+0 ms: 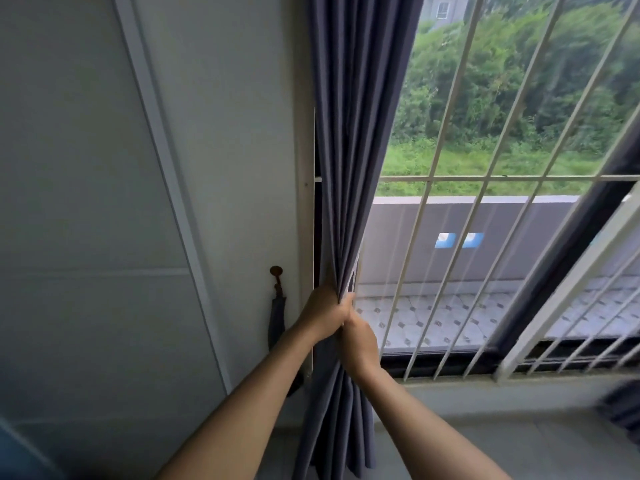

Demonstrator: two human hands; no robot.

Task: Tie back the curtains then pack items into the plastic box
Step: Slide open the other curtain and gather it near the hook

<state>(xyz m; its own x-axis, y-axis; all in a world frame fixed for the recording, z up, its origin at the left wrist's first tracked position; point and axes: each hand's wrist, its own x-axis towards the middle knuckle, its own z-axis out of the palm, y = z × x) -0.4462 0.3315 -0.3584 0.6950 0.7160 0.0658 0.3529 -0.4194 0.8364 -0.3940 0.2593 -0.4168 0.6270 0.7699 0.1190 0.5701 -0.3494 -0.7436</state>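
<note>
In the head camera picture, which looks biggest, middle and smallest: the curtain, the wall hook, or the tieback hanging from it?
1. Curtain, biggest by far.
2. Tieback, a short dark strip hanging below the hook.
3. Wall hook, smallest.

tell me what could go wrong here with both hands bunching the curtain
1. The left hand and right hand both grip the curtain; freeing one to reach the tieback hanging from the wall hook may let pleats spill loose.
2. Pulling down hard could strain the curtain's unseen top fittings.
</note>
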